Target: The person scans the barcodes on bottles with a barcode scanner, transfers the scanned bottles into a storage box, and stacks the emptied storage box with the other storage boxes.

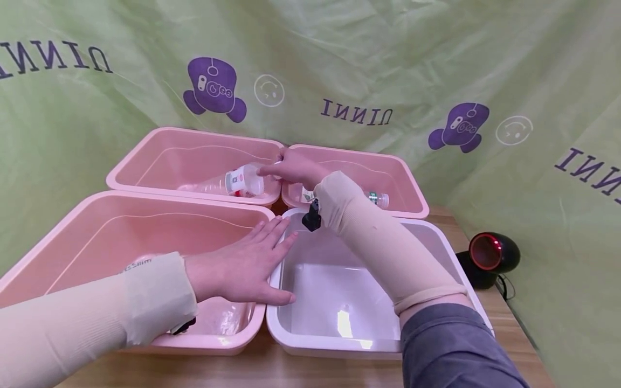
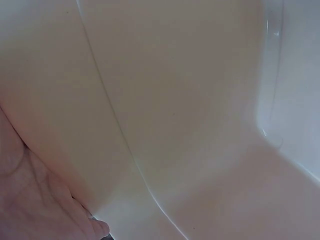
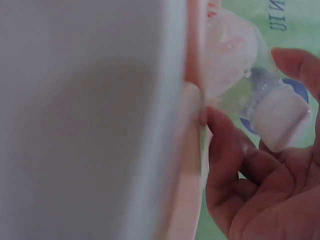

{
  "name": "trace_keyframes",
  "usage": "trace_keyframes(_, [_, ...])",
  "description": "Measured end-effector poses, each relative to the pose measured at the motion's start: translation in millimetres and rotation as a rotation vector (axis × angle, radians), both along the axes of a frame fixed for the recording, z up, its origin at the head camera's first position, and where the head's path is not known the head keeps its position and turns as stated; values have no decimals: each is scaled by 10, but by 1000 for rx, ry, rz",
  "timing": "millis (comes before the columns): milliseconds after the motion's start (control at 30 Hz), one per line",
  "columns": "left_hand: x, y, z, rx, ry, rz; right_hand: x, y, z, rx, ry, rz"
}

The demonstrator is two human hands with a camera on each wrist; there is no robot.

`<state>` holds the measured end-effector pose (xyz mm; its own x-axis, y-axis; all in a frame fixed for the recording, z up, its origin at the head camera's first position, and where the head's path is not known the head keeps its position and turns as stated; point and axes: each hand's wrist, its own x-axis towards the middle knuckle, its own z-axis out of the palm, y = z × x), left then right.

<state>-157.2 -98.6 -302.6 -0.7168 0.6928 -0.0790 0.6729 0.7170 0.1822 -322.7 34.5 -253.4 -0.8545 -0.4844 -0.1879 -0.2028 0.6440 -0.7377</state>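
My right hand (image 1: 296, 167) reaches over the back bins, its fingers curled about the shoulder and neck of a clear plastic bottle (image 1: 247, 180). The bottle lies tilted in the back left pink bin (image 1: 194, 141), base toward the left; a white cap (image 3: 282, 117) faces my palm in the right wrist view. My left hand (image 1: 242, 269) lies palm down with straight, spread fingers across the adjoining rims of the front left pink bin (image 1: 92, 207) and the white bin (image 1: 335, 345). Its palm edge also shows in the left wrist view.
Behind my right forearm, the back right pink bin (image 1: 407, 186) holds a bottle with a green label (image 1: 378, 199). Something clear with printed lettering (image 1: 140, 263) lies in the front left bin. A black device with a red ring (image 1: 490, 253) stands at the table's right.
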Motion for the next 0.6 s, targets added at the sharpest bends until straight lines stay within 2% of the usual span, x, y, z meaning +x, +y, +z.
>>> trace_keyframes(167, [-4, 11, -2, 7, 5, -3, -20, -117, -60, 106, 27, 31])
trace_keyframes(433, [-3, 16, -3, 10, 6, -6, -22, -162, -87, 80, 128, 45])
trace_keyframes(600, [-1, 13, -5, 12, -4, 0, -20, -154, -80, 68, 153, 52])
